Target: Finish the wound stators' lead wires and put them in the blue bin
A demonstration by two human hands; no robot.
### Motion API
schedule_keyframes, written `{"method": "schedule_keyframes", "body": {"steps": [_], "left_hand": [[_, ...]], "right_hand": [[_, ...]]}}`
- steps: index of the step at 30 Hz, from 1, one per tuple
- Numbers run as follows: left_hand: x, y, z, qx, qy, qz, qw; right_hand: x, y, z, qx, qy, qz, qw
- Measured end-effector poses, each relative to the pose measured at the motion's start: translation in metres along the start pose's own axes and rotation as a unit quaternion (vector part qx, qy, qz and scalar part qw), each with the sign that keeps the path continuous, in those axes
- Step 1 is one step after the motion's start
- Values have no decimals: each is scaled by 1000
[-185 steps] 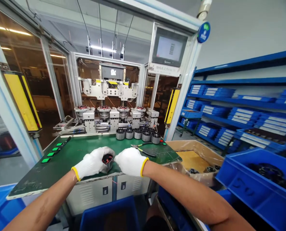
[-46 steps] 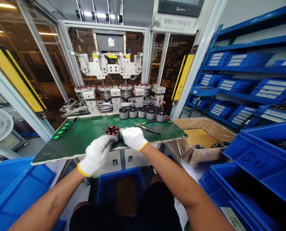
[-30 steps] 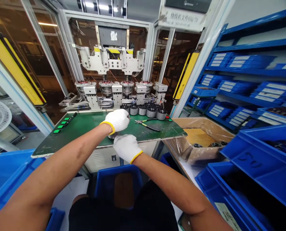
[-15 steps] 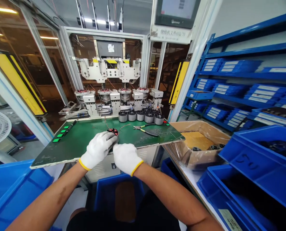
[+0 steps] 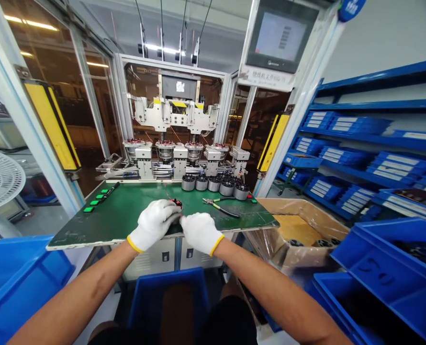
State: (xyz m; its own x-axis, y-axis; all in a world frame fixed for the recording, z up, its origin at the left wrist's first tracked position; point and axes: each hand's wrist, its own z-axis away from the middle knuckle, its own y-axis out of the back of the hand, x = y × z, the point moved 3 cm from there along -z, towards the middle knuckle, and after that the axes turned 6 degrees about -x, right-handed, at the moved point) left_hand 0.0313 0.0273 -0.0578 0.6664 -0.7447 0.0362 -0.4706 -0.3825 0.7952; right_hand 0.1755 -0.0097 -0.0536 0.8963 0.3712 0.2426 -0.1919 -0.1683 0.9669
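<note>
My left hand, in a white glove with a yellow cuff, is wrapped round a motor stator with copper windings. The stator stands near the front edge of the green worktop, and the glove hides most of it. Just right of it is my right hand, gloved alike, its fingers closed by the stator's lower side. Whatever the right fingers pinch, perhaps a wire end, is too small to make out. Cutting pliers with yellow-and-black handles lie to the right. Behind them several grey stators stand in a group.
Across the back stands a winding machine with stators on its stations. Green push buttons line the worktop's left side. A cardboard box and blue bins are at the right, another blue bin at the left.
The camera view has tilted up and shifted, so the scene sits lower and further right. My left hand stays on the stator; my right fingertips sit slightly further from it.
</note>
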Motion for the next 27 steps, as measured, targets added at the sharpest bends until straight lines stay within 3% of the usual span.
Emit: {"method": "schedule_keyframes", "body": {"steps": [3, 6, 8, 12, 13, 15, 18, 23, 27], "left_hand": [[5, 7, -18, -87, 33, -4, 996], [9, 16, -30, -152, 48, -29, 987], [10, 21, -29, -154, 34, 1, 988], [5, 22, -13, -126, -12, 64, 990], [3, 20, -9, -112, -5, 51, 992], [0, 16, -4, -83, 22, 25, 996], [2, 13, -10, -83, 53, 54, 994], [4, 23, -28, -152, 145, 70, 975], [2, 22, -22, -159, 76, 97, 979]], "right_hand": [[-23, -10, -1, 4, -18, -39, 999], [-29, -6, 3, 2, -29, -51, 998], [-20, 3, 9, 10, -35, -61, 998], [16, 23, 19, 115, -87, -61, 988], [22, 25, 19, 123, -80, -50, 988], [28, 21, 13, 83, -39, -25, 995], [21, 8, 2, 0, -3, -22, 1000], [-8, -3, 6, -20, 20, -51, 998], [-10, 16, 31, 23, -48, -47, 998]]}}
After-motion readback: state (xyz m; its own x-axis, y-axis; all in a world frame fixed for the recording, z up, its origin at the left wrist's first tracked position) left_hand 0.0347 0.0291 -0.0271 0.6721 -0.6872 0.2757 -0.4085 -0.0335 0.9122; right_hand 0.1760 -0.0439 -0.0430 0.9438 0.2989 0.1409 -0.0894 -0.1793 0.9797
